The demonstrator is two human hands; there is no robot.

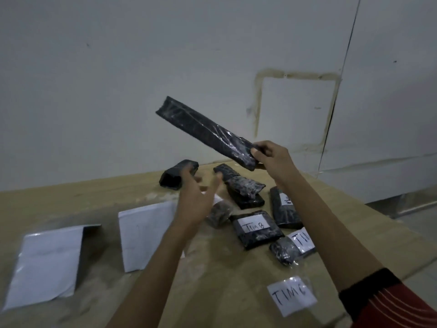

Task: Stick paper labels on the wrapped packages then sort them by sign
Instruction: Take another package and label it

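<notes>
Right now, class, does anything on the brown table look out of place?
The white paper label marked TIMC lies alone near the brown table's front edge, apart from the black plastic-wrapped packages, seemingly stuck to nothing.

light: dim, flat | focus: soft, motion-blurred | glare: plastic wrap | edges: wide-angle bend

A long package (205, 133), black and wrapped in shiny film, is held in the air above the bench's far edge. It is tilted, and the right hand (272, 157) grips its low end. Bare black packages lie along that far edge: one (177, 176) alone and a small heap (241, 185) beside it. Toward the right edge lie three labelled packages: one reading "TIMB" (256, 229), one (285, 208) behind it and one (292, 247) in front. A loose label (292, 295) reading "TIMC" lies flat near the front right corner.
</notes>
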